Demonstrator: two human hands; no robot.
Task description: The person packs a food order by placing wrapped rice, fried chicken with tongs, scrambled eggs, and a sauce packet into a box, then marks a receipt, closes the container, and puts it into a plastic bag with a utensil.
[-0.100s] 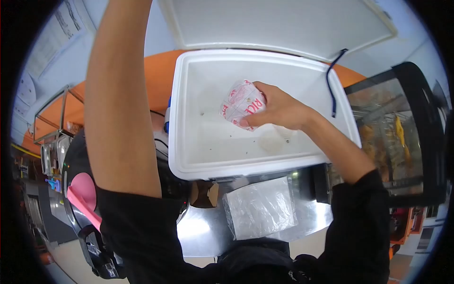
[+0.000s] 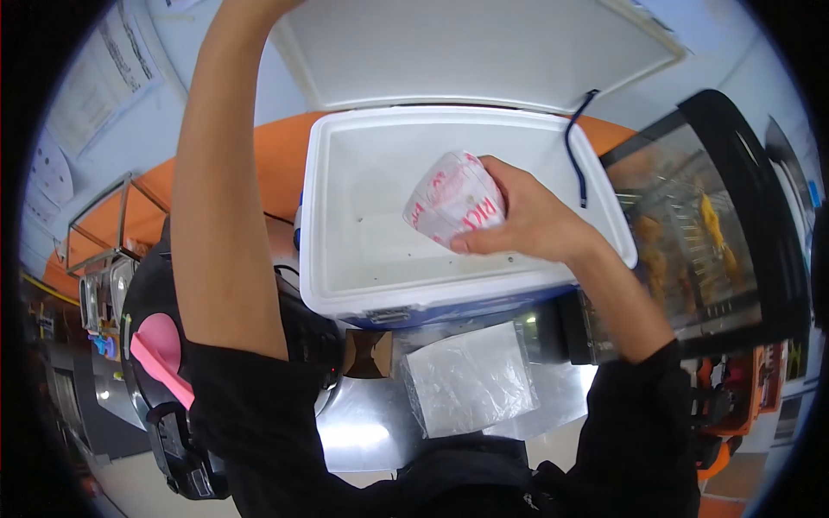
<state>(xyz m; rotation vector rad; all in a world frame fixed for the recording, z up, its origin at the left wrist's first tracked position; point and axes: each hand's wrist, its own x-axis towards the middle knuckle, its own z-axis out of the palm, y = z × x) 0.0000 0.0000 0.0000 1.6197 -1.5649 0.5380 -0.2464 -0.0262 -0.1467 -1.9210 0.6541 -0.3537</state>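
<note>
A rice packet [image 2: 451,200], wrapped in white paper with red print reading RICE, is held in my right hand [image 2: 527,220]. The thumb lies along its lower side and the other fingers go behind it. Packet and hand are over the open white cooler box [image 2: 345,259], whose inside has small dark specks. My left arm stretches up past the cooler's left side; only the base of my left hand [image 2: 268,5] shows at the top edge, beside the raised lid [image 2: 466,52]. Its fingers are out of frame.
A clear-fronted warmer [image 2: 691,233] with fried food stands to the right. On the steel counter [image 2: 354,436] lie a plastic bag of white sheets [image 2: 471,380] and a small brown box [image 2: 368,354]. A pink paddle [image 2: 160,367] rests on a black appliance at left. A dark strap [image 2: 573,155] hangs from the lid.
My right hand and the rice packet appear slightly higher out of the cooler and larger in view. The whole view has shifted a little, and my left hand's base now shows at the top.
</note>
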